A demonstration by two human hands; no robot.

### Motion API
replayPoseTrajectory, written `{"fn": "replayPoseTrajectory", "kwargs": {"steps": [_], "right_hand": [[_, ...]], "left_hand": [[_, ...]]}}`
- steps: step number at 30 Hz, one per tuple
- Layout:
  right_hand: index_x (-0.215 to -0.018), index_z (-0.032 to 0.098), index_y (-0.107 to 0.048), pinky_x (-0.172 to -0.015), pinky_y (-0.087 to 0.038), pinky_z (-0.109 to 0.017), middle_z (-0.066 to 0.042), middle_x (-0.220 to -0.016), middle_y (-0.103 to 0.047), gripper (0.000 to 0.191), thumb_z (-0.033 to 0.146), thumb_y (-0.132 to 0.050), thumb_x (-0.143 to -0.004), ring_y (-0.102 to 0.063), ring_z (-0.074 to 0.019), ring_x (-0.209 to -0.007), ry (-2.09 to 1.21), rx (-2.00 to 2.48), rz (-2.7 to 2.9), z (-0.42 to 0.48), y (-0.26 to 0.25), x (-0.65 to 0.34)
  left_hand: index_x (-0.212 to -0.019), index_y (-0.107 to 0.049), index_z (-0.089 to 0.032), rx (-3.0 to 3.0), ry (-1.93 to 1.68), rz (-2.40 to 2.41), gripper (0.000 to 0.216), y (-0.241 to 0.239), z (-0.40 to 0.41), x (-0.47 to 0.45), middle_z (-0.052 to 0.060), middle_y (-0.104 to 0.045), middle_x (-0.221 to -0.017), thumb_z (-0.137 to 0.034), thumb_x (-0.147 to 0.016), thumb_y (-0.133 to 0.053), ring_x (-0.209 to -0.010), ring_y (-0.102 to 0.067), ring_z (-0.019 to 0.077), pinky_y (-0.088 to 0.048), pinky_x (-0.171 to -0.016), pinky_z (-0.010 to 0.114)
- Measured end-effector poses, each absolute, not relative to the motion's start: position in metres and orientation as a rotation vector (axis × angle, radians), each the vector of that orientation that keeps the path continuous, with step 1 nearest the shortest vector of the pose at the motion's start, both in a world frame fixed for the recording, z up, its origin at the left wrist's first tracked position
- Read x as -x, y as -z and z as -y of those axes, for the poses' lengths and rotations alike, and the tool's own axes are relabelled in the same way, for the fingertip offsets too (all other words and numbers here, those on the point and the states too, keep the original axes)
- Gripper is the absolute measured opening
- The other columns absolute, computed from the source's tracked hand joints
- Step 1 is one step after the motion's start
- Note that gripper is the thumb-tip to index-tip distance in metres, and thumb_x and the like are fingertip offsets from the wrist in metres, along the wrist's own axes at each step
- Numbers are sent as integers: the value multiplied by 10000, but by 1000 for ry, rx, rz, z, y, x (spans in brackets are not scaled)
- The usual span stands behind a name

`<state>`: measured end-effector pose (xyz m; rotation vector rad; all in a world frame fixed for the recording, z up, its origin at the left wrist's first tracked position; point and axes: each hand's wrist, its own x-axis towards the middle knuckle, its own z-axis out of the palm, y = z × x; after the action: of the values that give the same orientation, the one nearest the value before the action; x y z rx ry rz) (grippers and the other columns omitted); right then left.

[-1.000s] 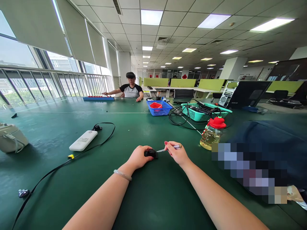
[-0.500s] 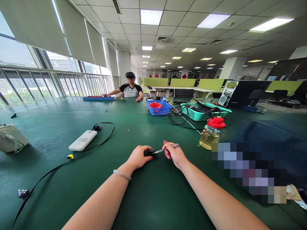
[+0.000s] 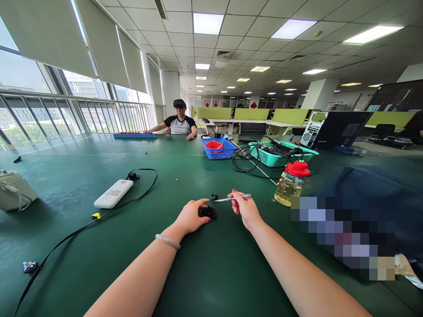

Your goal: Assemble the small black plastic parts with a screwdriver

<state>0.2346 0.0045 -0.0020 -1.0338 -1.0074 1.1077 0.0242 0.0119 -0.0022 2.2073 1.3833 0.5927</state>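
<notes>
Widest of all, we have the green table [image 3: 231, 268] under everything. Across it a person [image 3: 180, 125] sits with an arm stretched toward a long blue tray [image 3: 135, 136] with a row of red things in it, too far off for us to name. On our right lies a dark blue cloth bundle [image 3: 380, 189], partly blurred out. The teal basket [image 3: 269, 160] holds a heap of black cables and dark devices, and loops of cable spill over its side onto the table. Next to it, the blue basket [image 3: 220, 154] carries a red container [image 3: 214, 145]; what that holds, we cannot tell. The clear jar [image 3: 289, 189] wears a red lid and is partly filled with yellowish liquid. To our left lies a white device [image 3: 114, 194] on a black cord. Our left hand [image 3: 191, 216] has thumb and fingers clamped on a small black block [image 3: 208, 212] on the table in front of us. Our right hand [image 3: 244, 208] pinches a slim silvery tool [image 3: 224, 200] between closed fingers. At its tip we see a tiny dark piece [image 3: 214, 197], just beyond the block; whether they touch, we cannot tell.
</notes>
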Motion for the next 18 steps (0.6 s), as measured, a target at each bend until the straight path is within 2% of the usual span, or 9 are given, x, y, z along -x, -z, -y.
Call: {"fn": "replayPoseTrajectory", "kwargs": {"steps": [3,7,13,18], "right_hand": [[-611,178,-617,-373,-263,-222,61,-456,-403,482,645,-653,-724,-355,-74,-385,-1057,1099,1157,-2,2,-231],[-610,193,-603,-392,-289,-226,59,-444,-393,489,643,-551,-797,-367,-92,-391,-1004,1141,1440,1,2,-227],[-605,199,-674,-493,-375,-255,-4,-526,-551,478,562,-507,-868,-495,-142,-510,-558,1171,1650,10,-10,-230],[-537,201,-633,-470,-341,-268,13,-438,-453,534,575,-469,-882,-445,-138,-446,-590,1166,1550,12,-12,-230]], "left_hand": [[-1252,-604,-248,-2229,-592,-1362,569,0,-11,-26,44,-688,-1148,-255,-697,-727,-1118,-579,254,-442,-999,361],[-1178,-661,-249,-2268,-585,-1339,470,-1,-10,-26,53,-688,-1123,-245,-712,-716,-1062,-606,247,-462,-973,361],[-1182,-663,-265,-2278,-562,-1345,477,0,-11,-27,51,-687,-1126,-238,-709,-715,-1063,-610,247,-466,-975,367],[-1194,-661,-275,-2285,-564,-1339,482,1,-11,-26,47,-688,-1135,-243,-717,-716,-1072,-611,250,-461,-977,356]]}}
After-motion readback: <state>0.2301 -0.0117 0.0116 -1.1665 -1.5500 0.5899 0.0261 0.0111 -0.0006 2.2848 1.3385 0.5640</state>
